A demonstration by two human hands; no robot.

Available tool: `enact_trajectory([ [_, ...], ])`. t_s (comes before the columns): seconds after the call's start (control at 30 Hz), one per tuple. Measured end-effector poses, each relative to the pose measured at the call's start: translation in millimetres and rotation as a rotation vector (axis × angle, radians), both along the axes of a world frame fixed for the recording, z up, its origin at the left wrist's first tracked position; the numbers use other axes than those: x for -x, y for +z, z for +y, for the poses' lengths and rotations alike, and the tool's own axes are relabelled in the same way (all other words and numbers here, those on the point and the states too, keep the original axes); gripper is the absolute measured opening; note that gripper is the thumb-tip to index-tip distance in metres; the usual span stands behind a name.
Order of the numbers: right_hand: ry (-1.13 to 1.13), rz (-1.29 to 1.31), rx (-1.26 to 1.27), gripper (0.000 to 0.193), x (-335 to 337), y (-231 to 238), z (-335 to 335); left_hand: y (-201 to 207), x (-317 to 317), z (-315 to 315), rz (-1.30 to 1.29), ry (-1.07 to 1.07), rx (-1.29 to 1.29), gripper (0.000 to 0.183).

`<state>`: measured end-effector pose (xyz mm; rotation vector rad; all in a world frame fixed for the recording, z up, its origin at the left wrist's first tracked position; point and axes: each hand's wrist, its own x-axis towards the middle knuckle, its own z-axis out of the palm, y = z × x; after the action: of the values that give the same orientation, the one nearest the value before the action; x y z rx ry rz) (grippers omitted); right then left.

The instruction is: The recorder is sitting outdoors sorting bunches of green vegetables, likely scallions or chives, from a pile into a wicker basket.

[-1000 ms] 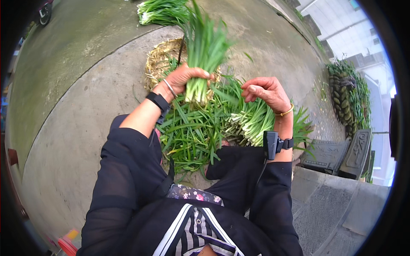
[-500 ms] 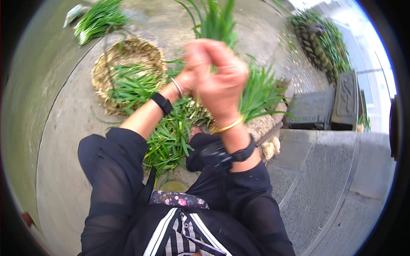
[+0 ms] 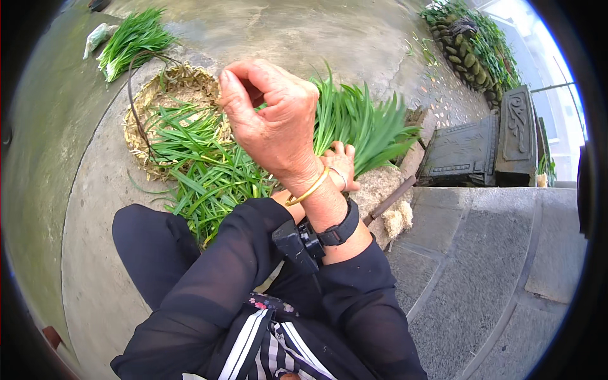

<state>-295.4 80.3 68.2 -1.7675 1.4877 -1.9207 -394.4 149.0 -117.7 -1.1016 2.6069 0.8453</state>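
In the head view, from the left, a bundle of long green leaves [image 3: 133,43] lies far off beside a small pale bag [image 3: 98,39], well apart from the hands. Next comes a straw basket [image 3: 134,142] with a thin dark handle [image 3: 134,88] and loose greens inside; more loose leaves [image 3: 209,196] lie on its near side, where they could be knocked or mixed about if a sleeve sweeps low. The right hand [image 3: 272,114] is raised in the middle, fingers curled and thumb tip brought to the forefinger; nothing shows in it, but whether it pinches a thin strand I cannot tell. Its forearm crosses over the left one, so the black wrist device [image 3: 301,244] could catch the left sleeve should either arm pull away sharply. Farther right, the left hand [image 3: 339,166] lies at the near end of the main green bunch [image 3: 364,123]; I cannot tell whether it grasps the stalks or only presses them. The leaves fan out to the right, so a loose hold could let them slide apart, while a hard press might bruise the stalks. A rough pale block [image 3: 373,183] and a brown rod [image 3: 391,199] lie just nearer, where a sideways drag might snag leaves.
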Motion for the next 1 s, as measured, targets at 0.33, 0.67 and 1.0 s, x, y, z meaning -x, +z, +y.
enact_trajectory([
  [0.33, 0.014, -0.126, -0.270, 0.008, -3.4, -16.7, -2.6, -45.5, -50.6, -16.4, 0.759, 0.004, 0.427, 0.071],
  [0.67, 0.134, -0.286, -0.504, 0.017, 13.7, -66.6, -73.8, 6.6, -226.8, -119.2, 0.179, -0.161, 0.222, 0.039],
  [1.0, 0.375, -0.124, -0.809, 0.013, -39.3, -198.7, -136.1, -84.7, -312.8, -120.0, -0.476, -0.248, 0.496, 0.036],
])
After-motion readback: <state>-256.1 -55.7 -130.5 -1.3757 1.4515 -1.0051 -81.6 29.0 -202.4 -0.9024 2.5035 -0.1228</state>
